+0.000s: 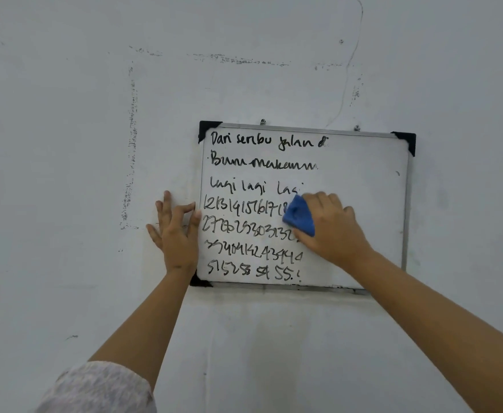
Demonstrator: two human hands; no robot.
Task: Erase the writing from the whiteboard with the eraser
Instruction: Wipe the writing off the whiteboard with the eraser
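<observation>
Blue wedge-shaped foam eraser (299, 215) gripped in right hand (332, 229), pressed on metal-framed wall whiteboard (363, 186) beside black handwriting (253, 210). Left hand (176, 234) spread open, empty, bracing left board edge.

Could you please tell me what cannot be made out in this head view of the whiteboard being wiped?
- Head view: the ends of the number rows on the whiteboard lie behind the blue eraser and the right hand.
- Head view: the board's lower right corner is covered by the right forearm.
- Head view: the eraser's wiping face is turned to the board.
- Head view: the left hand hides part of the board's left edge.
</observation>
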